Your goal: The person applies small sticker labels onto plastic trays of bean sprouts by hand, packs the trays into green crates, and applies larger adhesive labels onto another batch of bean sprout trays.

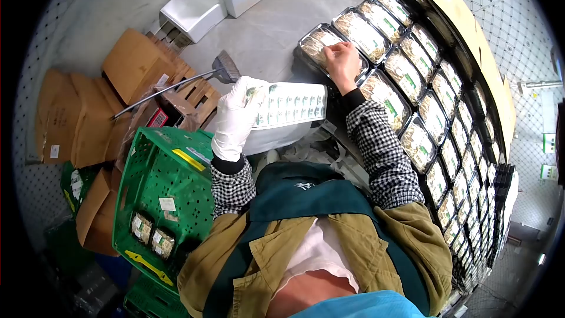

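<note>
The left hand (235, 109) has a white glove on. It holds the edge of a sticker sheet (292, 106), with its fingers closed on it. The sheet has green and white stickers in rows, and it is in front of the person's chest.

The right hand (343, 68) is bare. Its fingers are bunched close together and touch the top of the corner tray (315, 42), a black tray with clear wrap and pale brown food inside. I cannot tell if the fingers pinch a sticker there. This tray is at the near left end of a big group of packed trays (385, 97). Many of them have green and white stickers on top.

On the left is a green crate (187, 191) with 2 small packs (162, 242) inside. A broom (226, 68) leans over the brown boxes (136, 59). Behind them is a white bin (194, 9).
</note>
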`<state>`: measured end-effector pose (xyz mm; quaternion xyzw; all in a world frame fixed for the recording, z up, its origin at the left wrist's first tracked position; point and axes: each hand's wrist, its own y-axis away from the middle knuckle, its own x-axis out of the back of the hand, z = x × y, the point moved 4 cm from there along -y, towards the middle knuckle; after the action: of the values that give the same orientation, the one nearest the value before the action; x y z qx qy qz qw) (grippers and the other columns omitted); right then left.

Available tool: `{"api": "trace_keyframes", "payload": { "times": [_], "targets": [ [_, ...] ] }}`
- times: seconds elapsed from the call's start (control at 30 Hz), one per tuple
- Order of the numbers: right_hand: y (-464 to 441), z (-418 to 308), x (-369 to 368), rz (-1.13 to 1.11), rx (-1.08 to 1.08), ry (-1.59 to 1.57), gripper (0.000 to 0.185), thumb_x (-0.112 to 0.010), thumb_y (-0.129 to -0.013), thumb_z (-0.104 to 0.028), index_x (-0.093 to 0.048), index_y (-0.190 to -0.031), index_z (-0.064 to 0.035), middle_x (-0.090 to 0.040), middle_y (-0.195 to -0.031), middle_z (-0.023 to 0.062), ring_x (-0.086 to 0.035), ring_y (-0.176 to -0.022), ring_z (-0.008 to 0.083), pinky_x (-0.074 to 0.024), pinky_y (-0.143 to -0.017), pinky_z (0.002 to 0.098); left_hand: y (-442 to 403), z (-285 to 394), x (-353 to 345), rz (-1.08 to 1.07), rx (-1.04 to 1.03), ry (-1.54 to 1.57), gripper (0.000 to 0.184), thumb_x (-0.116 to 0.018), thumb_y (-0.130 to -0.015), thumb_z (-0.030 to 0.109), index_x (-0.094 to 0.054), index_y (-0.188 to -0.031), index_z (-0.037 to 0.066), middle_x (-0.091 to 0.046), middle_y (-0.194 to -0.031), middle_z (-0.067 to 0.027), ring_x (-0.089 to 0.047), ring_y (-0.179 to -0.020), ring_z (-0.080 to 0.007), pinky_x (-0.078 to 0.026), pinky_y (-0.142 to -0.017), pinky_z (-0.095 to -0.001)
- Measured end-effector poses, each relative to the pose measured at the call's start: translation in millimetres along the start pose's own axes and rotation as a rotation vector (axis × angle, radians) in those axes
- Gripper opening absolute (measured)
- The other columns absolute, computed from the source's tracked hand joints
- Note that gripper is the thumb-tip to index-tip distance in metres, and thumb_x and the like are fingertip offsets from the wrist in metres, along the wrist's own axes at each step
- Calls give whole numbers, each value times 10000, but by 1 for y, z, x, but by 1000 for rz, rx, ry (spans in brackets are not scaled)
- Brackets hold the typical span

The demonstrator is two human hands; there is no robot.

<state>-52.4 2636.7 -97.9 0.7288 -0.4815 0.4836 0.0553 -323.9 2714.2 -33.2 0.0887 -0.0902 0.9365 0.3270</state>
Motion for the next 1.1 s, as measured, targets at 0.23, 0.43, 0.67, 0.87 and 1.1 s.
{"api": "trace_keyframes", "payload": {
  "times": [0.23, 0.43, 0.67, 0.87, 1.1],
  "targets": [
    [4, -14, 45, -549, 153, -387, 354, -615, -878, -149, -521, -1191, -12, -656, -1031, 109, -646, -898, 214, -516, -764, 331, -1, 21, -9, -192, -58, -121, 126, -615, -871, 74, -600, -992, 41, -670, -845, -67, -636, -769, -121, -490, -689, -269],
    [43, -33, 146, -924, 414, -391, 259, -698, -829, -273, -662, -926, -36, -668, -793, 137, -618, -695, 201, -494, -636, 349, -22, 70, -51, -576, -186, 44, 291, -663, -830, 43, -594, -1112, 16, -658, -1002, -57, -613, -914, -122, -471, -808, -251],
    [-127, 252, 282, 149, -178, -561, 256, -631, -900, -296, -616, -935, -43, -590, -693, -8, -534, -499, 80, -478, -462, 217, -151, 21, -119, -82, -440, -540, 590, -554, -908, 407, -426, -1357, 47, -535, -1274, -183, -468, -1224, -335, -360, -1029, -417],
    [-226, 496, 377, 531, -445, -893, 422, -484, -967, -259, -499, -1205, 88, -622, -1126, 142, -625, -959, 246, -500, -802, 374, -216, -46, -184, -248, -73, -1036, 615, -426, -915, 532, -439, -1354, 102, -569, -1224, -156, -504, -1152, -325, -373, -983, -455],
    [-221, 498, 351, 596, -475, -304, 372, -559, -891, -356, -622, -757, -14, -579, -708, 51, -519, -623, 154, -414, -575, 288, -231, -61, -201, -340, -54, -569, 365, -544, -894, 409, -593, -934, 50, -644, -899, -129, -595, -880, -253, -441, -809, -363]
  ]
}}
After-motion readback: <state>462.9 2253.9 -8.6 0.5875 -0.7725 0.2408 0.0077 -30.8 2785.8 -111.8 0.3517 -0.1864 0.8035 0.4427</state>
